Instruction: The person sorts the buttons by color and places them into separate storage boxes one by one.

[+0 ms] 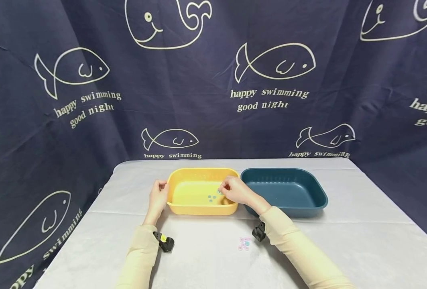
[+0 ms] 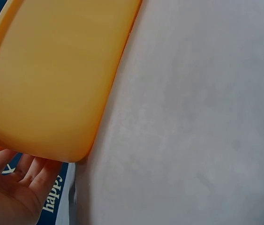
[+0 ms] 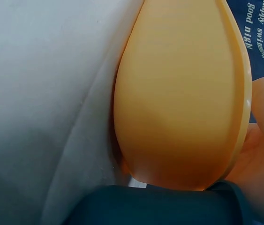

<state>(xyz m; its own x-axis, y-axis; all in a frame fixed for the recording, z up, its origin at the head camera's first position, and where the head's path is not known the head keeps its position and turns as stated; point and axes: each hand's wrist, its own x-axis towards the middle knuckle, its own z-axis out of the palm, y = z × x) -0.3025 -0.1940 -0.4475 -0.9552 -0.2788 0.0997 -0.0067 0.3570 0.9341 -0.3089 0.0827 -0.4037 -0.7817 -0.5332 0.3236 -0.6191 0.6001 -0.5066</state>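
Note:
My left hand (image 1: pixel 158 197) holds the left end of a yellow plastic basin (image 1: pixel 195 210), its fingers against the outer end wall in the left wrist view. Over the right part of that basin, my right hand (image 1: pixel 235 190) reaches across the rim with thumb and fingertips together. A small round blue piece (image 1: pixel 218 191) shows right at these fingertips, pinched there. Several like blue pieces (image 1: pixel 210 200) lie on the basin floor. In the right wrist view the yellow wall (image 3: pixel 178 93) hides the fingertips, and only part of the right hand (image 3: pixel 263 150) shows beyond the rim.
A dark teal basin (image 1: pixel 289 210) stands close against the yellow one's right end. On the white-covered table (image 1: pixel 206 253), in front, lie several small pink round pieces (image 1: pixel 241 239) with a blue piece (image 1: pixel 247 243) among them. A dark blue curtain (image 1: pixel 213 112) hangs behind.

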